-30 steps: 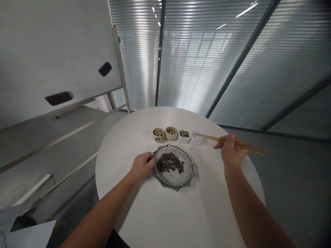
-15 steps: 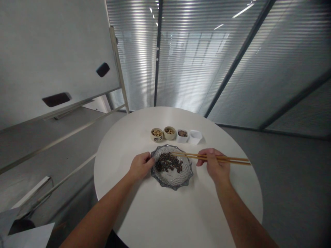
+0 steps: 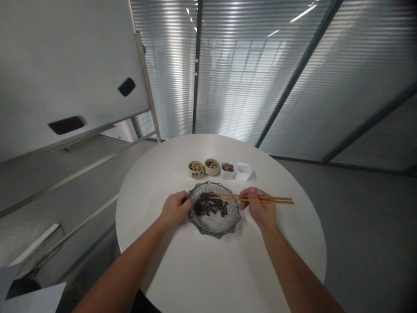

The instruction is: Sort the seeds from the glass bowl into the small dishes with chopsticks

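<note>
A scalloped clear glass bowl (image 3: 217,231) stands on the table, with many small dark brown bean-like pieces (image 3: 213,207) heaped toward its left and back. My left hand (image 3: 176,208) is closed on the bowl's left rim, thumb on the edge. In my right hand (image 3: 259,208), just off the bowl's right side, is a pair of wooden chopsticks (image 3: 276,200). They point left, and their tips are over the dark pieces; whether they pinch one is too small to tell.
Behind the bowl is a row: two cream bowls (image 3: 196,175) of light brown pieces, a white cup (image 3: 227,175) of darker bits, and another white cup (image 3: 244,176). All sit on a round white table (image 3: 208,269). A whiteboard (image 3: 74,56) stands left; a ribbed glass wall is behind.
My right hand has moved left toward the bowl, and the chopstick tips reach farther over the dark pieces. My left hand stays on the rim. The view has shifted slightly.
</note>
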Tool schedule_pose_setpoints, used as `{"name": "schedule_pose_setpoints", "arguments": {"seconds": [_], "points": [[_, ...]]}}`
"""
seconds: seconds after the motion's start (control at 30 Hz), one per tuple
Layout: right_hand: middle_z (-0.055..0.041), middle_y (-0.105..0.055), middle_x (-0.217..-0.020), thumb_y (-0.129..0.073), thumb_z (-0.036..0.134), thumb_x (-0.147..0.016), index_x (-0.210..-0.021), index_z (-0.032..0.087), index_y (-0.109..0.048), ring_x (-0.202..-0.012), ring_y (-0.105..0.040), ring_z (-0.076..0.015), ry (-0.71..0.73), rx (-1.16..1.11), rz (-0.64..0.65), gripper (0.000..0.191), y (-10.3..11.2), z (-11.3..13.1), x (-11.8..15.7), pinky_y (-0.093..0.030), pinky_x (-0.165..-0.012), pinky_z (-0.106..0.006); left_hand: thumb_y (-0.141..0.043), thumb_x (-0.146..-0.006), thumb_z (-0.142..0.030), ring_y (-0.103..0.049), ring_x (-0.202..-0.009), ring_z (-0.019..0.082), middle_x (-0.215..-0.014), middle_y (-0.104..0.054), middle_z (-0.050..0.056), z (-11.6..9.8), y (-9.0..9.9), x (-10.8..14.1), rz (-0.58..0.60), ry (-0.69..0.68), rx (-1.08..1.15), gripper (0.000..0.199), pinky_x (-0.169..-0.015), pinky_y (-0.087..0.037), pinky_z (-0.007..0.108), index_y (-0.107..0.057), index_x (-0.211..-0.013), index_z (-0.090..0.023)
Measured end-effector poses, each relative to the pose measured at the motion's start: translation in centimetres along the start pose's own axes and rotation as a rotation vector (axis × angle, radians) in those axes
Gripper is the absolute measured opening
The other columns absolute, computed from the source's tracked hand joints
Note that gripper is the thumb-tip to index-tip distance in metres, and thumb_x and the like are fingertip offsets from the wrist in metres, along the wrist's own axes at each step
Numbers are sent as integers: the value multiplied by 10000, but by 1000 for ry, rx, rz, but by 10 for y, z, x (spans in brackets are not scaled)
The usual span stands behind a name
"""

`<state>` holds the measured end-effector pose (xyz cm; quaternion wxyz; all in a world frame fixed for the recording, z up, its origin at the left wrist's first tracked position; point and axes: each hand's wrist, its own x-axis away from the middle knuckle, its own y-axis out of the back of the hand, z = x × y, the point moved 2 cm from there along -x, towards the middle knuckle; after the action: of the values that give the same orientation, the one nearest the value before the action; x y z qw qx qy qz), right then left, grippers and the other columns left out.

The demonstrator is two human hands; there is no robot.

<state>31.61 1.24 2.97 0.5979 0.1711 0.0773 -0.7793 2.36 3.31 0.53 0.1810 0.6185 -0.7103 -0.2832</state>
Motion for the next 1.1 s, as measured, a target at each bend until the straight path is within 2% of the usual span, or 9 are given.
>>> {"name": "schedule_pose_setpoints", "arguments": {"seconds": [0.2,0.5,0.77,0.9,1.1], "points": [[-9,-626,-495,-558,538,-984,-740,178,-725,-431,-597,-146,93,113,44,465,-1,3,3,-492,-448,-243,-489,-870,-393,-439,-616,121,-606,-442,-41,1,-1,0,9,-2,-7,287,-584,-272,253,-494,-664,-193],[1,-625,-495,-567,444,-992,-677,188,-710,-424,-601,-141,252,180,-35,431,-8,18,9,-487,-440,-243,-489,-863,-394,-434,-612,121,-602,-435,-38,-1,0,0,5,0,-3,285,-581,-267,255,-491,-661,-193],[-6,-627,-492,-582,473,-980,-673,169,-702,-397,-594,-147,199,13,-152,448,-6,19,8,-496,-419,-262,-494,-867,-390,-421,-615,118,-603,-431,-41,2,-1,0,-1,-11,11,285,-578,-252,257,-485,-661,-192],[-14,-630,-502,-584,509,-968,-666,163,-691,-388,-592,-153,209,-25,-278,471,2,25,5,-480,-401,-271,-498,-867,-399,-413,-611,116,-600,-418,-45,3,-1,-1,-1,-7,6,297,-578,-248,257,-473,-654,-193],[-14,-586,-446,-533,561,-966,-591,177,-638,-340,-556,-158,315,81,-603,547,41,36,-25,-427,-356,-277,-490,-858,-387,-421,-611,120,-598,-426,-42,1,0,0,-3,-9,-7,286,-577,-249,261,-467,-647,-195]]}}
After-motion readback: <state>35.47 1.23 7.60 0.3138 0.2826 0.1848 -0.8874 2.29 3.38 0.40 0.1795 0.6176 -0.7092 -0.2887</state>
